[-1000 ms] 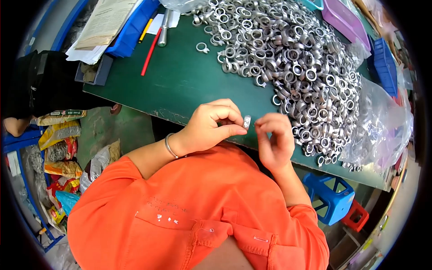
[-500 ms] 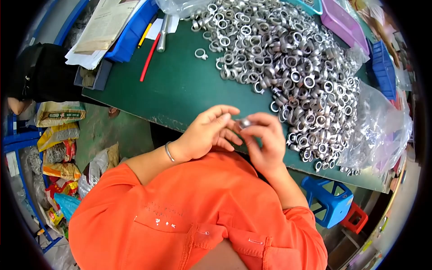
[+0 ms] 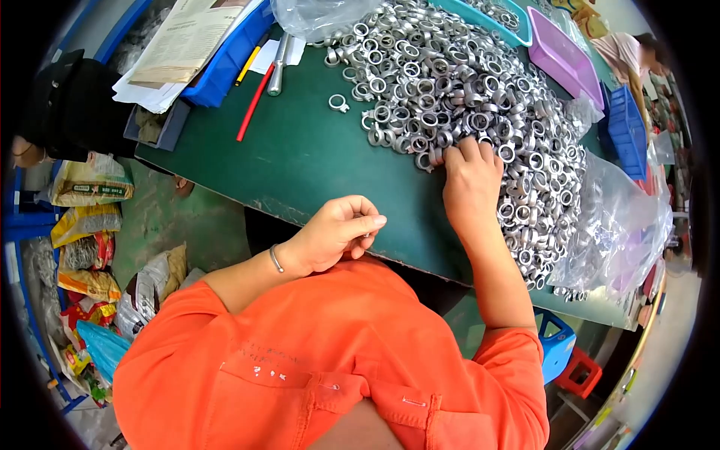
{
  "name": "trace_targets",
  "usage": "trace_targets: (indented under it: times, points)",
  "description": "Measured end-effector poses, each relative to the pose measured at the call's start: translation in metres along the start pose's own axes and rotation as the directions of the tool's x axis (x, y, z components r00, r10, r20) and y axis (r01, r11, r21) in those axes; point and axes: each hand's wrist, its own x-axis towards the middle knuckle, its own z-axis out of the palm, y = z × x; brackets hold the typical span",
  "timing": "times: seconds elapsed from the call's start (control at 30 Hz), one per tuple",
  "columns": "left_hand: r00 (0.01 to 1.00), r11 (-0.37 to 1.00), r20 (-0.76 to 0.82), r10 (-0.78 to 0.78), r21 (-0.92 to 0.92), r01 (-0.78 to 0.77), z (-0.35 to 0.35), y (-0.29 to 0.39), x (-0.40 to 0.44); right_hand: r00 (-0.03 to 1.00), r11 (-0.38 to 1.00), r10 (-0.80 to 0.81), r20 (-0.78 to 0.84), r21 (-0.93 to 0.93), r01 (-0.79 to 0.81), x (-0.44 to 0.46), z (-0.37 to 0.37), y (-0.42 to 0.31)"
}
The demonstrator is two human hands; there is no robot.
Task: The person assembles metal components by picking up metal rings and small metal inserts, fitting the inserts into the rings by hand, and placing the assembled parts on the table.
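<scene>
Many grey metal rings [image 3: 427,90] with small lugs lie heaped on the green table [image 3: 315,165]. My right hand [image 3: 472,184] reaches onto the near side of the heap, its fingertips down among the rings; what they touch is hidden. Close to the table's front edge, my left hand [image 3: 339,231] is closed, thumb against curled fingers, with a tiny bit of something shiny at the fingertips that is too small to name. One single ring [image 3: 338,103] lies apart, left of the heap.
At the back left are a red pen [image 3: 256,103], a metal-handled tool [image 3: 278,67] and a blue bin [image 3: 229,60] with papers. Teal [image 3: 525,28] and pink [image 3: 568,56] trays stand behind the heap. Plastic bags [image 3: 619,217] lie right. People are at far left and far right.
My right hand has left my left hand and moved right and forward onto the heap. The metal piece between my hands no longer shows there. My left hand has closed.
</scene>
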Motion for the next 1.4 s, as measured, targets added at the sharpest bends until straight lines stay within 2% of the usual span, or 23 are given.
trace_targets:
  times: [0.1, 0.13, 0.17, 0.2, 0.27, 0.37, 0.4, 0.5, 0.53, 0.6, 0.67, 0.73, 0.77, 0.8, 0.83, 0.87, 0.93, 1.0, 1.17, 1.27, 1.33, 1.37, 1.4]
  points:
    - [0.999, 0.999, -0.008, 0.039, 0.017, -0.039, -0.001, -0.002, 0.003, 0.996, 0.968, 0.037, 0.08, 0.243, -0.055, -0.01, -0.006, -0.005]
    - [0.998, 0.998, -0.02, 0.063, 0.016, -0.063, 0.0, -0.003, 0.004, 0.996, 0.967, 0.036, 0.083, 0.248, -0.056, -0.016, -0.006, -0.01]
    - [0.998, 0.998, -0.026, 0.063, 0.017, -0.062, 0.001, -0.004, 0.005, 0.984, 0.846, 0.092, 0.151, 0.51, -0.157, -0.021, -0.004, -0.016]
    - [0.996, 0.997, -0.04, 0.075, 0.029, -0.074, 0.002, -0.004, 0.007, 0.965, 0.646, 0.123, 0.231, 0.72, -0.255, -0.027, -0.004, -0.021]
    - [0.994, 0.996, -0.062, 0.086, 0.035, -0.083, 0.003, -0.005, 0.01, 0.885, 0.402, 0.137, 0.446, 0.791, -0.461, -0.034, -0.01, -0.033]
    - [0.985, 0.988, -0.075, 0.155, 0.023, -0.154, 0.003, -0.007, 0.01, 0.898, 0.252, 0.119, 0.424, 0.862, -0.44, -0.047, -0.009, -0.043]
    - [0.986, 0.989, -0.081, 0.145, 0.017, -0.144, 0.003, -0.007, 0.01, 0.893, 0.246, 0.117, 0.434, 0.859, -0.45, -0.049, -0.007, -0.045]
    - [0.984, 0.986, -0.076, 0.162, 0.064, -0.157, 0.007, 0.0, 0.005, 0.998, 0.45, 0.025, 0.06, 0.89, -0.064, -0.051, 0.0, -0.047]
    - [0.985, 0.987, -0.078, 0.155, 0.061, -0.15, 0.007, 0.0, 0.004, 0.997, 0.448, 0.027, 0.066, 0.891, -0.071, -0.052, -0.001, -0.049]
    - [0.973, 0.945, -0.045, 0.226, 0.252, -0.208, 0.007, 0.0, 0.003, 0.999, 0.541, 0.05, -0.02, 0.841, -0.01, -0.052, -0.003, -0.052]
    - [0.961, 0.934, -0.055, 0.27, 0.259, -0.247, 0.01, -0.001, 0.002, 0.998, 0.482, 0.057, 0.032, 0.874, -0.055, -0.057, -0.003, -0.051]
    - [0.882, 0.793, 0.05, 0.469, 0.415, -0.446, 0.008, -0.005, 0.004, 0.867, -0.03, 0.239, 0.437, 0.896, -0.443, -0.066, 0.0, -0.054]
    - [0.882, 0.794, 0.051, 0.468, 0.414, -0.445, 0.007, -0.006, 0.005, 0.838, -0.142, 0.206, 0.504, 0.863, -0.484, -0.066, -0.002, -0.053]
    - [0.84, 0.716, 0.095, 0.534, 0.478, -0.509, 0.006, -0.007, 0.006, 0.838, -0.141, 0.208, 0.505, 0.863, -0.485, -0.064, -0.005, -0.053]
    - [0.793, 0.628, 0.145, 0.592, 0.534, -0.567, 0.006, -0.007, 0.007, 0.829, -0.23, 0.169, 0.533, 0.839, -0.493, -0.063, -0.008, -0.054]
    - [0.793, 0.628, 0.147, 0.591, 0.533, -0.567, 0.006, -0.007, 0.006, 0.82, -0.316, 0.128, 0.558, 0.806, -0.5, -0.062, -0.01, -0.055]
    - [0.794, 0.589, 0.16, 0.586, 0.588, -0.554, 0.007, -0.005, 0.005, 0.844, -0.28, 0.127, 0.521, 0.835, -0.473, -0.066, -0.006, -0.057]
    - [0.808, 0.606, 0.127, 0.575, 0.598, -0.525, 0.009, -0.003, 0.003, 0.907, -0.297, 0.186, 0.378, 0.902, -0.315, -0.064, -0.004, -0.057]
    - [0.813, 0.609, 0.109, 0.572, 0.609, -0.509, 0.008, -0.003, 0.003, 0.913, -0.233, 0.214, 0.347, 0.926, -0.298, -0.065, -0.002, -0.058]
    - [0.842, 0.649, 0.087, 0.532, 0.596, -0.472, 0.009, -0.001, 0.002, 0.917, -0.128, 0.292, 0.271, 0.961, -0.243, -0.064, -0.001, -0.059]
    - [0.9, 0.779, 0.048, 0.433, 0.483, -0.4, 0.011, -0.001, 0.002, 0.963, 0.456, 0.265, -0.048, 0.886, -0.081, -0.063, -0.002, -0.054]
    - [0.899, 0.776, 0.053, 0.434, 0.484, -0.404, 0.011, -0.002, 0.003, 0.958, 0.657, 0.181, -0.222, 0.752, 0.05, -0.06, -0.005, -0.055]
    - [0.953, 0.91, 0.006, 0.303, 0.296, -0.292, 0.009, -0.003, 0.004, 0.969, 0.671, 0.15, -0.196, 0.74, 0.046, -0.062, -0.007, -0.058]
